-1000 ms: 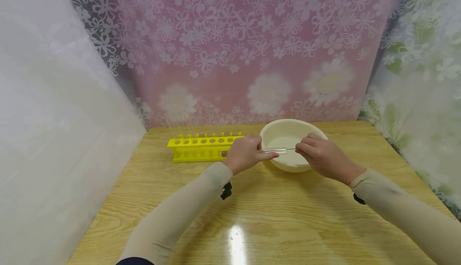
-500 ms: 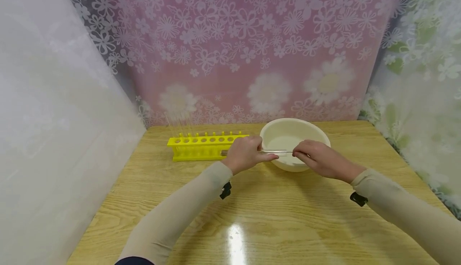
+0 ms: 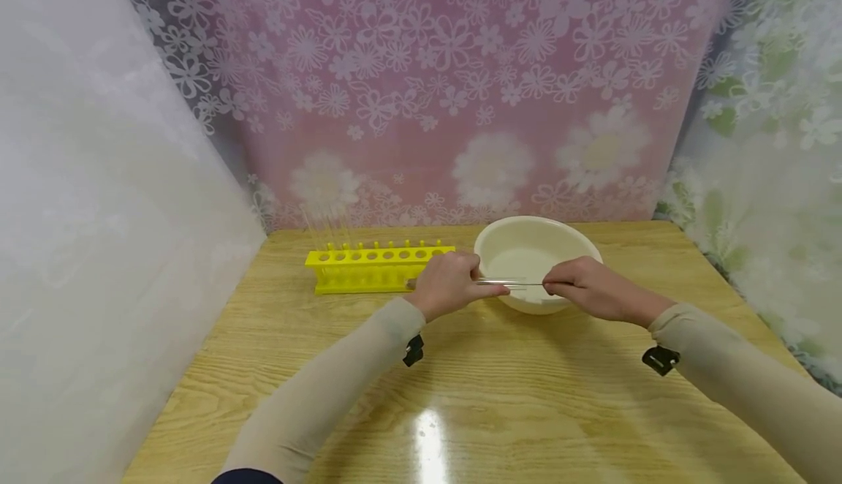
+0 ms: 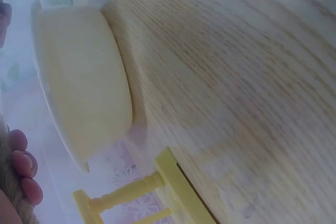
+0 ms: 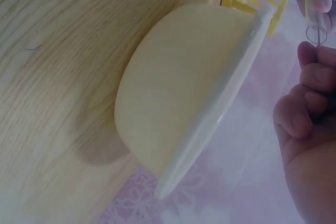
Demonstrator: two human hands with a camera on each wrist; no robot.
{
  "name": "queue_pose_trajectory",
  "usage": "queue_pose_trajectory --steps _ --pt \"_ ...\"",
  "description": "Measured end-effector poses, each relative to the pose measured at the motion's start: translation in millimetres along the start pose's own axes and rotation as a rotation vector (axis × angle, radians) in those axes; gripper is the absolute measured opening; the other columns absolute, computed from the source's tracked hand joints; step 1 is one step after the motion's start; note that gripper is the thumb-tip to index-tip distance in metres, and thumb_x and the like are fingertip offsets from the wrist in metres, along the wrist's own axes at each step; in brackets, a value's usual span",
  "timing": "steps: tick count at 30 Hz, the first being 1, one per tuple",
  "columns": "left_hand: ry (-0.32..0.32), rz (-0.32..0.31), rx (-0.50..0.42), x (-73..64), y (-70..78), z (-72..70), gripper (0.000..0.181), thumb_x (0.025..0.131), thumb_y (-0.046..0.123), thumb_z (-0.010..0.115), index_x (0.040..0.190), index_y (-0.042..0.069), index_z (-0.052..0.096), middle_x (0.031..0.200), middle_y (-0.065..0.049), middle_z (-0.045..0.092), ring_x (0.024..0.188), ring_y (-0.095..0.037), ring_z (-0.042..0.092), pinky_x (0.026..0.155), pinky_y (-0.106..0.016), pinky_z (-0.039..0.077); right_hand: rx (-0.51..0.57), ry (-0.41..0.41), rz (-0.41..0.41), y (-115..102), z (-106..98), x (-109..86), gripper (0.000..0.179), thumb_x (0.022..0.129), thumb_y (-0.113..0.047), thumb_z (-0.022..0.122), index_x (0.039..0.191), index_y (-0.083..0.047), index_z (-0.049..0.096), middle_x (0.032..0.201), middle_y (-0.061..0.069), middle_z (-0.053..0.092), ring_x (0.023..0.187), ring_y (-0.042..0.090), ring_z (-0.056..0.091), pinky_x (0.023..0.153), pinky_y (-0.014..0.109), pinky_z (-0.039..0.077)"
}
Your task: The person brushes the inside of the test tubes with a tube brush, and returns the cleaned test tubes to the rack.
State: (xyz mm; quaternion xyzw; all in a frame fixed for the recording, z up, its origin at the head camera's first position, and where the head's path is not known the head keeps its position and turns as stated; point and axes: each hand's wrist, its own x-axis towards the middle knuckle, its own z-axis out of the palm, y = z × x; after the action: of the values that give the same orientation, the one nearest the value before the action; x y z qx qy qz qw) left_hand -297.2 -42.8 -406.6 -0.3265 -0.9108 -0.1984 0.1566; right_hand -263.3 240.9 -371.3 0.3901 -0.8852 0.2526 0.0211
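In the head view my left hand (image 3: 447, 283) grips a clear glass test tube (image 3: 501, 281), held nearly level with its mouth toward the right. A test tube brush is inside it; its brown bristles (image 4: 9, 177) show beside my left fingers in the left wrist view. My right hand (image 3: 595, 288) pinches the brush's thin wire handle (image 3: 536, 284) just outside the tube mouth. The right wrist view shows the round tube mouth (image 5: 316, 34) close to my right fingertips. Both hands are above the front part of a cream basin (image 3: 526, 229). My left palm hides the tube's middle.
A yellow test tube rack (image 3: 368, 259) stands left of the basin, partly behind my left hand. Several clear test tubes (image 3: 329, 228) stand upright at its left end. Floral curtains (image 3: 421, 89) hang behind the wooden table (image 3: 500, 396).
My right hand first moved left toward the tube mouth, pushing the wire in, then drew back slightly right. My left hand and the tube have hardly moved.
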Motion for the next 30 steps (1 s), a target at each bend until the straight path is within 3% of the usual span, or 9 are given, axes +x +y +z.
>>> queue_pose_trajectory --steps 8,14,21,30 --pt "0.001 0.012 -0.024 0.5 2.7 -4.4 0.052 0.082 0.071 0.069 0.068 0.023 0.055 0.061 0.01 0.054 0.048 -0.007 0.047 0.045 -0.021 0.037 -0.007 0.004 0.029 6.0 -9.5 -9.8 0.017 0.101 -0.01 0.06 0.104 -0.014 0.077 0.101 -0.004 0.073 0.084 0.01 0.066 0.072 0.028 0.052" --pt "0.005 -0.023 -0.016 -7.6 -13.6 -9.9 0.052 0.081 0.067 0.072 0.068 0.021 0.053 0.059 0.008 0.052 0.048 -0.008 0.044 0.046 -0.022 0.033 -0.05 0.015 0.125 18.3 -30.3 -34.3 0.019 0.101 -0.01 0.06 0.113 -0.008 0.075 0.107 0.001 0.074 0.093 0.015 0.069 0.075 0.031 0.054" --pt "0.027 0.01 0.004 -11.4 -22.2 -7.9 0.048 0.081 0.062 0.076 0.068 0.021 0.054 0.057 0.008 0.052 0.045 -0.008 0.043 0.044 -0.023 0.033 -0.092 0.059 0.13 34.2 -41.2 -53.4 0.019 0.099 -0.005 0.062 0.113 -0.007 0.075 0.106 0.0 0.074 0.092 0.014 0.07 0.072 0.028 0.055" --pt "0.007 -0.016 0.031 -9.8 -21.8 -8.1 0.051 0.081 0.066 0.073 0.072 0.019 0.054 0.057 0.007 0.052 0.045 -0.009 0.041 0.045 -0.023 0.032 -0.124 0.096 0.15 42.9 -49.5 -71.1 0.02 0.098 -0.002 0.062 0.112 -0.008 0.074 0.103 -0.005 0.072 0.092 0.011 0.068 0.071 0.027 0.055"
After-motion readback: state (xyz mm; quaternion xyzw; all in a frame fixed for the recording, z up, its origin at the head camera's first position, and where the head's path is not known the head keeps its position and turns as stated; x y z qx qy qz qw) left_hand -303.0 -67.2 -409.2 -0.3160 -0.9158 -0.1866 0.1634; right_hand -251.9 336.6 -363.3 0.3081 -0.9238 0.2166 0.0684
